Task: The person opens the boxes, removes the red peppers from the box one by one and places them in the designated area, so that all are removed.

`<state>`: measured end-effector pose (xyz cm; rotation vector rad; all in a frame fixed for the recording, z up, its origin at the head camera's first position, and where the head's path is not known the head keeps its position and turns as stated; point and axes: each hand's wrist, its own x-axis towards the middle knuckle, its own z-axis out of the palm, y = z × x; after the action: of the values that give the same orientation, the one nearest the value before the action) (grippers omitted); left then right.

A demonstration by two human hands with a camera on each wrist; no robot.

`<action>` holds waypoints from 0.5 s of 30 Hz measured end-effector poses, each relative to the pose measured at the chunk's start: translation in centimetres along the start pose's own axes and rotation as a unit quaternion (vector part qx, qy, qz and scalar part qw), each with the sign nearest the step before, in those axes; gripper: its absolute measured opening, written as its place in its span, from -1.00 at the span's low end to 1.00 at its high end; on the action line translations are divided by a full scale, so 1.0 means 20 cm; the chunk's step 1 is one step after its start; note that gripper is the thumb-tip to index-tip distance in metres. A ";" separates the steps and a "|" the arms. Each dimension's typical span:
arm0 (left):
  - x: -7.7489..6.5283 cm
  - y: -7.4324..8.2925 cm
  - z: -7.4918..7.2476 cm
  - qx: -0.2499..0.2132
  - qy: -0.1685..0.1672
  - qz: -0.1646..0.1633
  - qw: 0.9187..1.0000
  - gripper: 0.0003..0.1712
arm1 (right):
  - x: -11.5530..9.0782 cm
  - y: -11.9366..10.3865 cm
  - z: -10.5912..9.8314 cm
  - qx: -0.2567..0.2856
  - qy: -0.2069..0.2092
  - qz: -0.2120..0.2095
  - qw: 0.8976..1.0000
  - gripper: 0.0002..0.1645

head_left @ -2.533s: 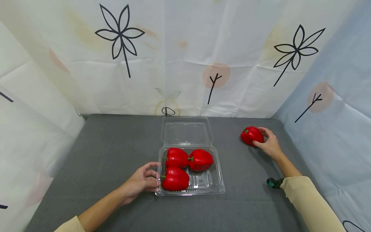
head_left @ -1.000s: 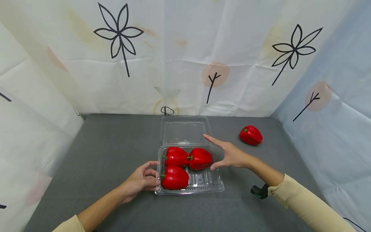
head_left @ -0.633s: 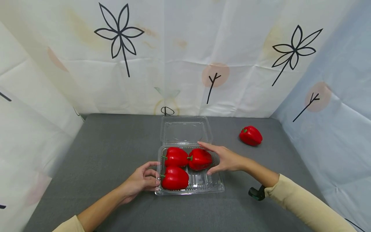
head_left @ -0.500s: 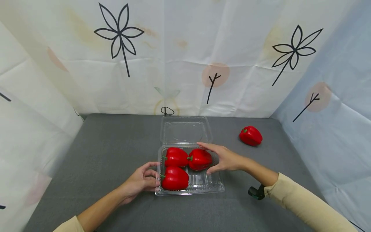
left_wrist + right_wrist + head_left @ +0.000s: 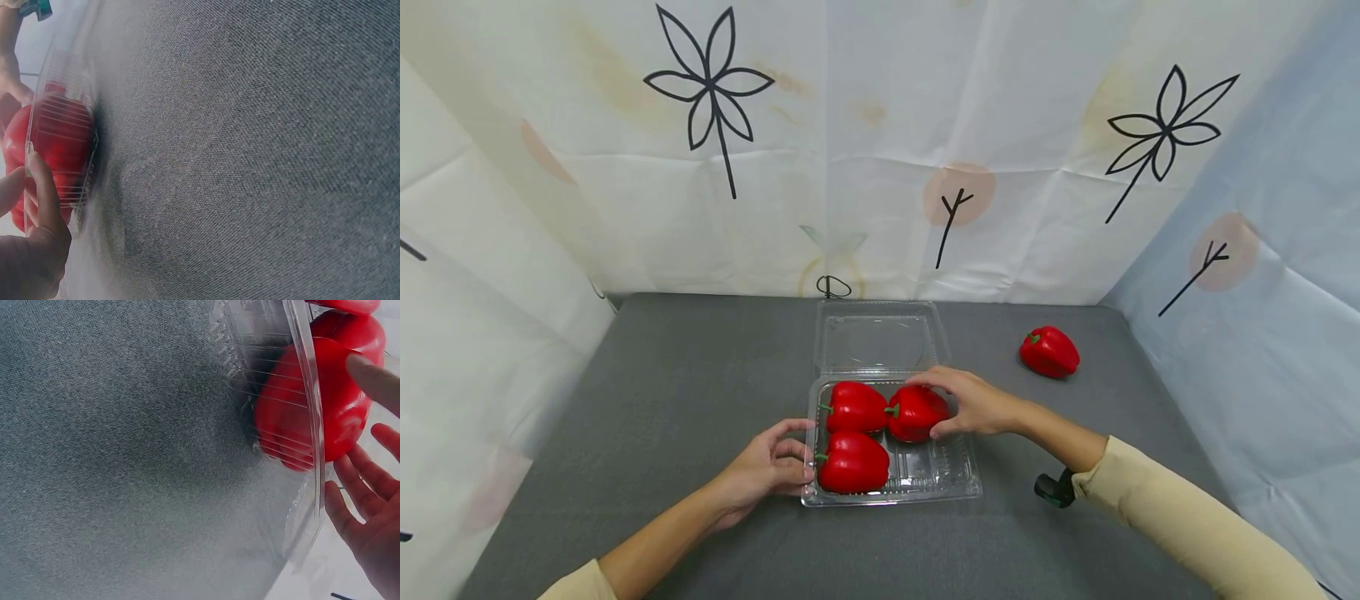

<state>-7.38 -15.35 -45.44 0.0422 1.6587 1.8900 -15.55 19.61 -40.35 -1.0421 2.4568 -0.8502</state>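
Note:
Three red bell peppers lie in a clear plastic clamshell container (image 5: 928,483) whose lid (image 5: 880,337) is folded back behind it. My left hand (image 5: 767,467) pinches the container's left rim between thumb and fingers, as the left wrist view also shows. Over the back right corner, my right hand (image 5: 973,402) spans the right-hand bell pepper (image 5: 916,414), thumb on its near side and fingers at its far side. The other two peppers are the back left bell pepper (image 5: 856,407) and the front left bell pepper (image 5: 853,462). In the right wrist view the thumb (image 5: 375,381) lies against the pepper.
A fourth red bell pepper (image 5: 1049,352) lies on the grey table (image 5: 722,358) at the back right, apart from the container. Printed cloth (image 5: 880,167) hangs behind the table and on both sides. A small dark device (image 5: 1055,490) is at the right wrist.
My right hand has let go of the bell pepper at the back right, moved left to the container and narrowed its fingers round the right-hand pepper there. The left hand has stayed put.

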 end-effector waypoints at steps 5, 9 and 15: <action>0.00 0.00 0.00 -0.001 0.000 -0.004 1.000 -0.16 | 0.02 0.00 0.01 -0.020 0.003 -0.007 1.000 -0.19; 0.00 0.00 0.00 -0.001 0.003 -0.008 1.000 -0.16 | 0.03 0.00 0.01 -0.023 -0.001 0.002 1.000 -0.18; 0.00 -0.01 0.00 0.000 -0.001 -0.002 1.000 -0.15 | 0.04 0.00 0.03 -0.027 -0.007 0.019 0.999 -0.22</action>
<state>-7.33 -15.29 -45.53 0.0397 1.6557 1.8869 -15.79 18.89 -40.91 -1.0138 2.4928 -0.7668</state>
